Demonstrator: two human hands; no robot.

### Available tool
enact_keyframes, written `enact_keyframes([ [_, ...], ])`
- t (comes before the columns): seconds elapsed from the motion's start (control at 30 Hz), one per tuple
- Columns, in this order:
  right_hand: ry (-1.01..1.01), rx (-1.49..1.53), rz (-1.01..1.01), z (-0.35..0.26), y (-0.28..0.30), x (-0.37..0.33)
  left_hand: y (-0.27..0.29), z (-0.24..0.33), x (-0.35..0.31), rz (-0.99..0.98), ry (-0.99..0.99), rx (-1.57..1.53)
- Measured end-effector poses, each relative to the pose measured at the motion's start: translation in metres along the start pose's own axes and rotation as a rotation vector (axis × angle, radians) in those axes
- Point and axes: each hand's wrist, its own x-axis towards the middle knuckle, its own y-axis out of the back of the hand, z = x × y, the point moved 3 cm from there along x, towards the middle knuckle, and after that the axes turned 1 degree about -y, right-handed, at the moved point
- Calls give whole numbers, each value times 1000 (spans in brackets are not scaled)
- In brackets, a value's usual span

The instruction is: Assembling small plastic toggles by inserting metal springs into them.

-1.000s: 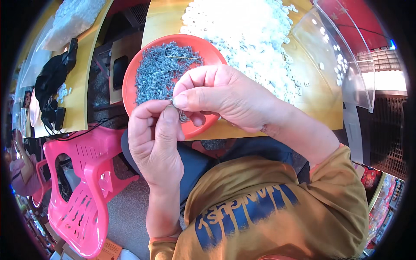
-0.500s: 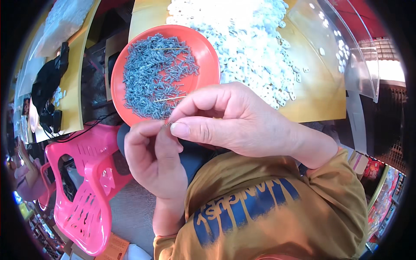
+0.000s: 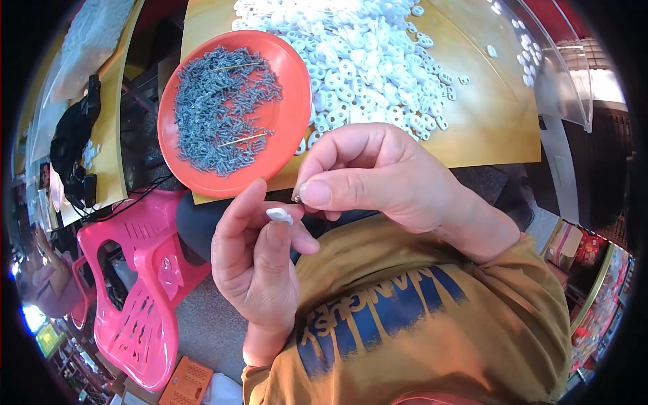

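Observation:
My left hand (image 3: pixel 260 263) pinches a small white plastic piece (image 3: pixel 279 215) between thumb and fingers, below the plate's front rim. Just to its right, my right hand (image 3: pixel 368 179) is closed in a pinch on a tiny metal spring (image 3: pixel 297 198), only the end of which shows. The fingertips of the two hands are close but apart. Beyond them, a red plate (image 3: pixel 291 108) bears a heap of small grey metal springs (image 3: pixel 209 108). Two thin brass-coloured rods lie on the heap. A big pile of white plastic pieces with holes (image 3: pixel 358 67) spreads beside the plate.
The yellowish table (image 3: pixel 486 135) carries the plate and pile. A clear plastic sheet (image 3: pixel 557 81) stands at its right, with scattered white pieces nearby. A pink plastic chair (image 3: pixel 145 283) is at lower left. Black straps (image 3: pixel 75 138) lie on another table edge at left.
My hands have moved apart slightly, the right one to the right. The white piece now shows at my left fingertips. Plate and table have shifted left and up in the view.

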Motion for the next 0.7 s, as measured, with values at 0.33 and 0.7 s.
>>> enact_keyframes([
  [0.33, 59, 109, -112, 13, -1, -9, 2, -4, -11, -42, 51, -102],
  [0.7, 110, 67, -153, 19, -4, -6, 3, -3, -11, -16, 35, -51],
])
